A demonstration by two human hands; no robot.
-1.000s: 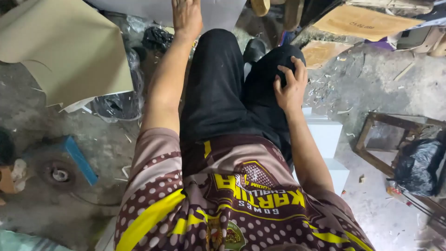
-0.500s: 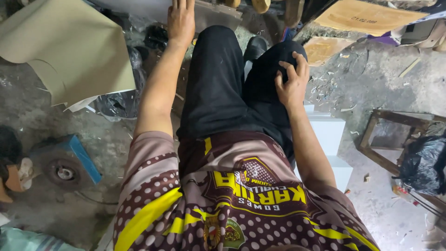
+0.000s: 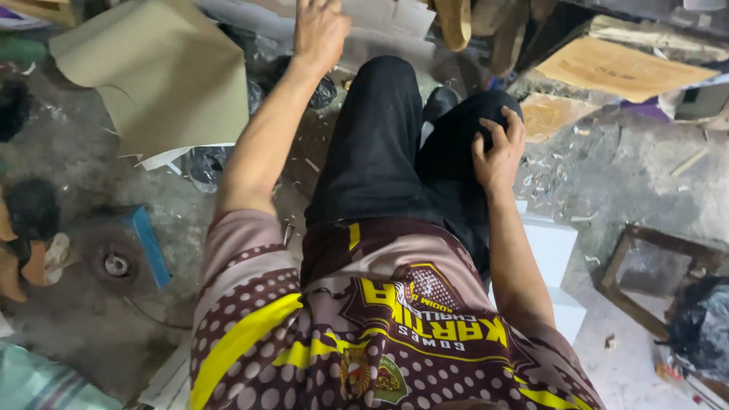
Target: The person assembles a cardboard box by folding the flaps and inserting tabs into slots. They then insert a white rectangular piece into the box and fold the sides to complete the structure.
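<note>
Meanwhile left hand (image 3: 320, 30) still reaches forward; right hand (image 3: 497, 156) stays on knee (image 3: 486, 114)

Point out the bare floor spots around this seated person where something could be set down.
Free: the grey floor between the beige board and the blue-edged tool; the pale floor beside the white block and wooden frame. Crowded: ahead, around the left hand on white sheets, and the debris past the right hand.

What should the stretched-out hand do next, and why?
Probably close its grip on a white sheet: the left hand lies open on the pale sheets beyond the knee, holding nothing, while the right hand rests on the black trousers.
</note>
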